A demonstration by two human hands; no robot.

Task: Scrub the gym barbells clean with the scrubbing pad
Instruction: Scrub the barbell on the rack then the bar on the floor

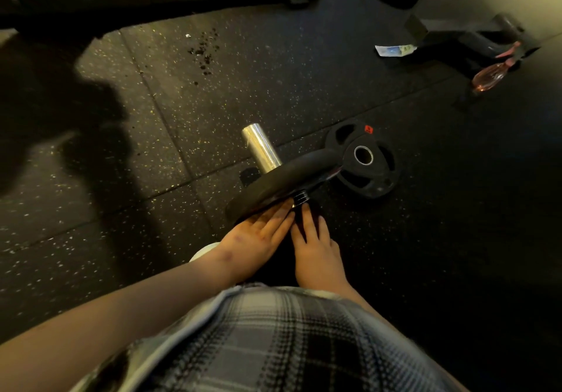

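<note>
The barbell, beside the loose plate, is judged heavy, rigid and slick on chrome, best steadied at its disc. There the left hand is laid flat, the right hand straight-fingered, nothing gripped (pad unseen).

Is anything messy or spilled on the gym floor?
Yes. Dark splotches speckle the floor mat like a spill, a pink bottle lies on its side, and a wrapper lies loose nearby.

I am seeing the speckled rubber floor carrying a plate-loaded barbell, two overlapping weight plates and a pink bottle.
</note>
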